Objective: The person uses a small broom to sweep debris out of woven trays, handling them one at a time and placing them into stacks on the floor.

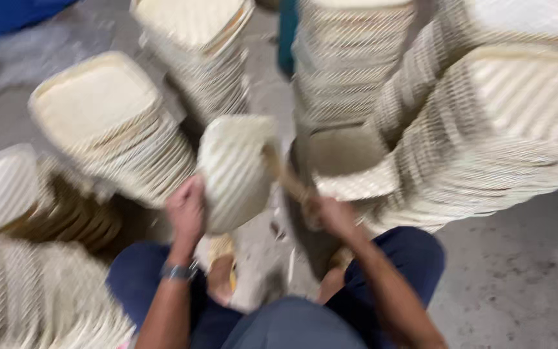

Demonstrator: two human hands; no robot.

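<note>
Now we seem to be mid-way through working one pale square plate (237, 171), held on edge above the concrete floor (518, 278) between our knees. Our left hand (185, 210) curls its fingers around the plate's left rim. Our right hand (330, 213) closes on a wooden stick (285, 178) touching the plate; motion blur hides the grip's detail. Tall plate stacks (485, 129) crowd around. Next, we judge, the plate needs a steady hold.

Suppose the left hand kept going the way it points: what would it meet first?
The left hand points up and forward, holding a plate. Probably the leaning plate stack comes first, though blur hides depth.
</note>
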